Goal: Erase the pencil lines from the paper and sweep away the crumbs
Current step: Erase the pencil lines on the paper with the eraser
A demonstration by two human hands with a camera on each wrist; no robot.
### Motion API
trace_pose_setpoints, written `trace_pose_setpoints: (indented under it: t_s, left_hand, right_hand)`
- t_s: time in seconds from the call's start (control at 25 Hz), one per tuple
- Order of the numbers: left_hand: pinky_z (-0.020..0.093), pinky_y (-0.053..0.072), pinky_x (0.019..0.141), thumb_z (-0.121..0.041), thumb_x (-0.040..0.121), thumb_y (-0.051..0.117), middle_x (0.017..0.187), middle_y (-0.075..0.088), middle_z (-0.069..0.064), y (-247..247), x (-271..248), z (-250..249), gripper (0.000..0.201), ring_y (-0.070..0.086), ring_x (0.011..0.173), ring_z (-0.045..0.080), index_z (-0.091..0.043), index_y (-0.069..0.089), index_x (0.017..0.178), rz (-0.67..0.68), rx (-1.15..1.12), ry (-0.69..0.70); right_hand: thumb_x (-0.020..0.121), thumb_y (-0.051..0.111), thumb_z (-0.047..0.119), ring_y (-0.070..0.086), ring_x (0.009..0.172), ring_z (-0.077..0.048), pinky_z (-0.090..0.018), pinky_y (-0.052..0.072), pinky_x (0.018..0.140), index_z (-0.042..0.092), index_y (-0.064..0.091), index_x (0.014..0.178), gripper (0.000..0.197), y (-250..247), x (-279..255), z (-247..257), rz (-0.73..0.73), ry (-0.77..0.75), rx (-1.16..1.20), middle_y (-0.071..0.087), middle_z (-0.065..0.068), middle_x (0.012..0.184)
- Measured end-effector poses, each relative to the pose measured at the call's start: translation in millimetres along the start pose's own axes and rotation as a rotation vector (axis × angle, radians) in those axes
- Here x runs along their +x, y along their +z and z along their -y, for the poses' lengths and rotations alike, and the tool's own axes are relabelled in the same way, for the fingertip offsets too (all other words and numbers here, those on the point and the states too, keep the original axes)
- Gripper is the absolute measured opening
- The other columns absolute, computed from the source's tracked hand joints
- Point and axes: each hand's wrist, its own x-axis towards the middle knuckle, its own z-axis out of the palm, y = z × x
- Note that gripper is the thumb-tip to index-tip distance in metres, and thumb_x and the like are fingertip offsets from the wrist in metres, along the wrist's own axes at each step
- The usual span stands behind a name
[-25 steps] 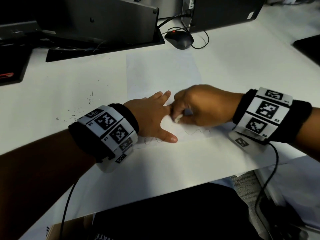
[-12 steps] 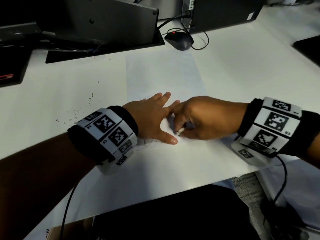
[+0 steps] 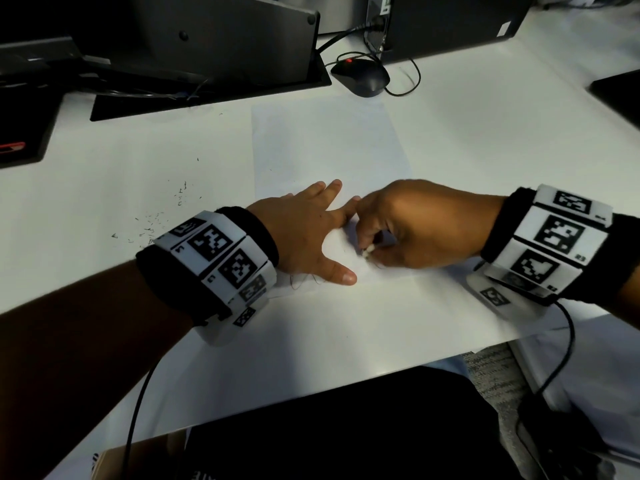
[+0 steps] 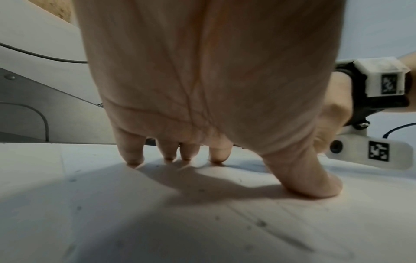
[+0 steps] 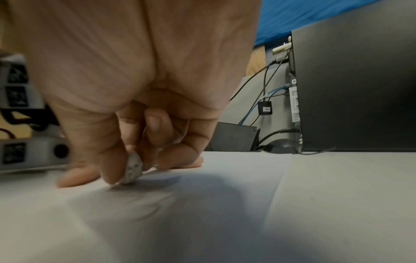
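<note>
A white sheet of paper (image 3: 325, 147) lies on the white desk (image 3: 485, 133). My left hand (image 3: 308, 230) lies flat on its near part, fingers spread and pressing down (image 4: 133, 156). My right hand (image 3: 408, 226) pinches a small worn white eraser (image 3: 367, 252) between thumb and fingers, its tip on the paper (image 5: 236, 178) just right of my left thumb; the eraser (image 5: 133, 169) looks grey and smudged. A short stretch of wavy pencil line (image 3: 304, 280) shows beside my left wrist. Dark crumbs (image 3: 156, 220) lie scattered on the desk left of the paper.
A black mouse (image 3: 360, 76) with its cable lies beyond the paper's far edge. A monitor base (image 3: 207, 88) stands at the back left, a dark computer case (image 3: 450, 22) at the back right. The desk's near edge (image 3: 346, 379) runs close below my wrists.
My right hand has drawn the eraser back toward the near edge and slightly right, over the wavy line; the part of the line right of my left thumb no longer shows. My left hand stayed put.
</note>
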Motion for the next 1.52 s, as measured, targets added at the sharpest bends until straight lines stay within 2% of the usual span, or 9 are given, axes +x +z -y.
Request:
trace_pose_setpoints:
  t_s: [0.32,0.52,0.64,0.8,1.0,1.12,1.24,1.4,1.52]
  left_hand:
    - [0.048,0.018,0.12,-0.08,0.076,0.051,0.165,-0.019,0.002,3,-9,4,0.114,-0.014,0.152,0.018,-0.032,-0.013,0.157,0.019,0.047,-0.029]
    - [0.049,0.019,0.121,-0.08,0.076,0.054,0.165,-0.016,0.001,0,-6,-7,0.113,-0.007,0.153,0.017,-0.028,-0.003,0.158,-0.042,0.064,-0.024]
    - [0.052,0.013,0.122,-0.082,0.076,0.049,0.165,-0.018,0.0,1,4,-11,0.105,-0.012,0.152,0.021,-0.039,-0.002,0.157,-0.027,0.046,0.015]
    - [0.052,0.012,0.119,-0.082,0.075,0.051,0.165,-0.018,-0.002,1,5,-9,0.099,-0.014,0.152,0.02,-0.043,0.01,0.156,-0.005,0.021,-0.011]
    - [0.054,0.013,0.12,-0.083,0.074,0.051,0.165,-0.018,0.0,2,5,-10,0.103,-0.014,0.152,0.022,-0.043,0.002,0.157,-0.008,0.02,-0.004]
    - [0.054,0.014,0.12,-0.082,0.074,0.052,0.165,-0.018,-0.001,1,4,-10,0.104,-0.014,0.152,0.022,-0.044,0.001,0.156,-0.004,0.018,-0.005]
    - [0.054,0.016,0.12,-0.083,0.074,0.051,0.165,-0.018,0.0,2,6,-10,0.109,-0.014,0.152,0.022,-0.042,-0.006,0.156,-0.011,0.029,-0.01]
    - [0.054,0.017,0.119,-0.083,0.074,0.052,0.165,-0.017,0.0,3,4,-9,0.108,-0.013,0.152,0.022,-0.043,-0.007,0.156,-0.019,0.024,-0.005]
    - [0.054,0.016,0.119,-0.083,0.074,0.051,0.165,-0.019,-0.001,2,5,-10,0.111,-0.014,0.152,0.021,-0.041,-0.012,0.155,-0.012,0.034,-0.019]
  right_hand:
    - [0.088,0.066,0.025,0.05,0.07,0.01,-0.009,0.032,0.063,0.026,0.073,0.098,0.012,-6,1,-20,-0.153,0.034,0.012,0.059,0.015,0.089]
    - [0.085,0.069,0.023,0.051,0.069,0.006,-0.013,0.036,0.064,0.025,0.074,0.095,0.011,-5,3,-26,-0.124,0.058,0.001,0.06,0.015,0.085]
    - [0.084,0.071,0.024,0.048,0.067,0.003,-0.011,0.034,0.062,0.024,0.075,0.096,0.013,-4,3,-20,-0.124,0.017,-0.047,0.057,0.017,0.083]
    - [0.084,0.069,0.023,0.057,0.071,0.0,-0.014,0.043,0.066,0.024,0.075,0.093,0.01,0,-5,-4,0.035,-0.07,0.026,0.069,0.013,0.09]
    - [0.081,0.069,0.023,0.056,0.074,-0.006,-0.024,0.045,0.069,0.026,0.075,0.096,0.016,-1,-8,-7,-0.046,-0.004,-0.041,0.063,0.015,0.089]
    - [0.082,0.069,0.024,0.057,0.075,-0.005,-0.023,0.045,0.068,0.025,0.075,0.095,0.015,0,-10,-2,0.044,-0.02,-0.004,0.066,0.014,0.092]
    - [0.082,0.067,0.025,0.056,0.075,-0.01,-0.025,0.043,0.068,0.027,0.074,0.098,0.017,-4,-11,-8,-0.06,0.062,-0.049,0.062,0.014,0.088]
    - [0.082,0.068,0.024,0.054,0.073,-0.004,-0.024,0.043,0.066,0.026,0.075,0.095,0.014,-4,-15,-1,0.047,-0.012,-0.026,0.064,0.015,0.088]
    - [0.082,0.068,0.024,0.051,0.069,-0.001,-0.021,0.037,0.064,0.027,0.075,0.095,0.015,-8,-15,-12,-0.057,0.076,-0.06,0.054,0.019,0.079]
